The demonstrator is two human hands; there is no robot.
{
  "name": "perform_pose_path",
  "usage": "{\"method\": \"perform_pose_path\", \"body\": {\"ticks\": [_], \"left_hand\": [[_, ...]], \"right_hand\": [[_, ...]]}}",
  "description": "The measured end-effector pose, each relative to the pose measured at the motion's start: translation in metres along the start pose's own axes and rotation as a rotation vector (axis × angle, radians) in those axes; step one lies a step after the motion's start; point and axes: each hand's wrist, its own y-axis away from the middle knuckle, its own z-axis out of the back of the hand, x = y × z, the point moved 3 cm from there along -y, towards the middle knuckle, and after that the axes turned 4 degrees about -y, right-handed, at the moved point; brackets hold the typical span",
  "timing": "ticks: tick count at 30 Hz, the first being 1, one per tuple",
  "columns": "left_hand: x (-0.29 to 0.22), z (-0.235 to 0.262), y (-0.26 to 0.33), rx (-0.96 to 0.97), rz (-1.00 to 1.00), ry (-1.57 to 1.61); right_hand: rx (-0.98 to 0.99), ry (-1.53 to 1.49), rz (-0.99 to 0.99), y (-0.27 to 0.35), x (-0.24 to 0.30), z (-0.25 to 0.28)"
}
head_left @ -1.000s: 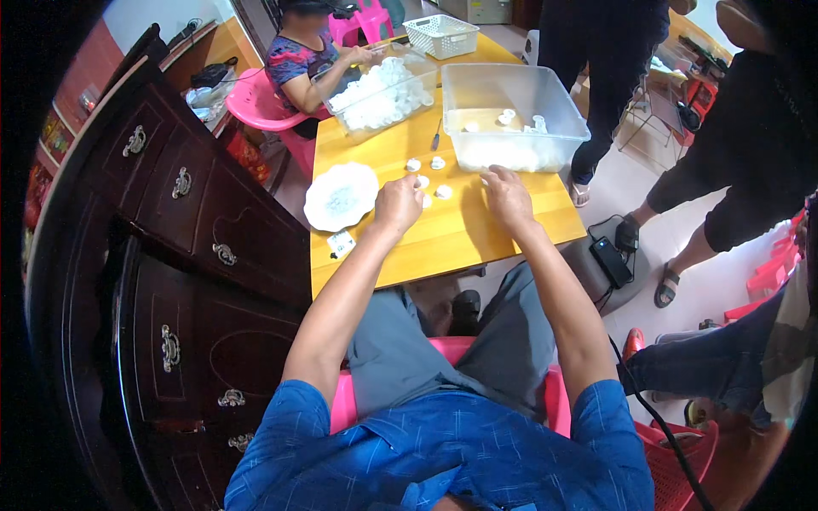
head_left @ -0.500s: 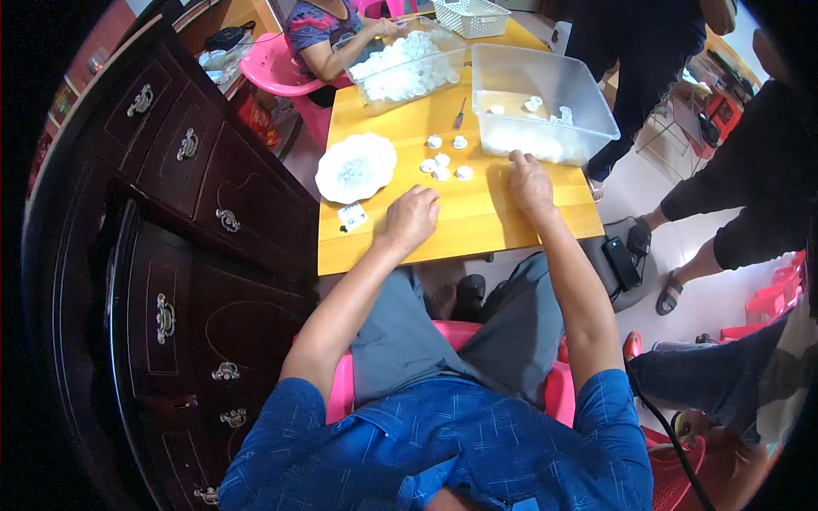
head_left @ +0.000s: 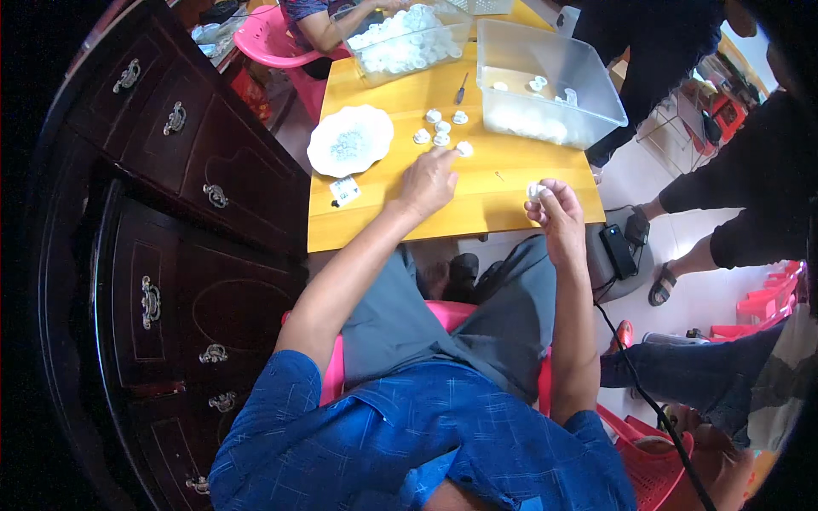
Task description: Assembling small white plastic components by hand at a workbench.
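Observation:
My right hand (head_left: 558, 217) pinches a small round white plastic part (head_left: 535, 191) between thumb and fingers, above the near right of the yellow table (head_left: 400, 221). At the table's middle, my left hand (head_left: 429, 183) stretches its fingers forward beside a loose cluster of similar white parts (head_left: 442, 128). Its fingertips come close to another white part (head_left: 463, 148); whether they touch it I cannot tell. A tiny thin metal piece (head_left: 499, 177) lies between my hands. Left of the cluster sits a white scalloped plate (head_left: 379, 128) with a heap of small greyish bits.
A clear bin (head_left: 596, 128) with white pieces stands at the right, another heaped clear bin (head_left: 375, 72) at the back left. A screwdriver (head_left: 461, 89) lies between them. One small packet (head_left: 345, 191) is near the plate. A person sits across; others stand to the right.
My right hand has drawn back from beside the right bin toward me, and a white part now shows in its fingers. My left hand has moved forward to the white parts, its fingers extending.

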Motion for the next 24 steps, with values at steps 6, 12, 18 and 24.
{"method": "perform_pose_path", "body": {"ticks": [6, 12, 18, 24], "left_hand": [[-0.045, -0.026, -0.016, -0.006, -0.192, 0.135], [-0.053, -0.048, -0.038, 0.193, -0.167, -0.013], [-0.048, -0.044, -0.029, 0.019, -0.218, -0.022], [-0.047, 0.007, 0.004, -0.025, -0.053, 0.42]], "right_hand": [[0.01, -0.061, -0.054, 0.019, -0.004, 0.001], [0.031, 0.026, -0.067, 0.021, -0.009, 0.0], [0.067, 0.12, 0.012, 0.021, -0.009, -0.003], [0.103, 0.129, 0.065, 0.027, -0.005, -0.017]]}}
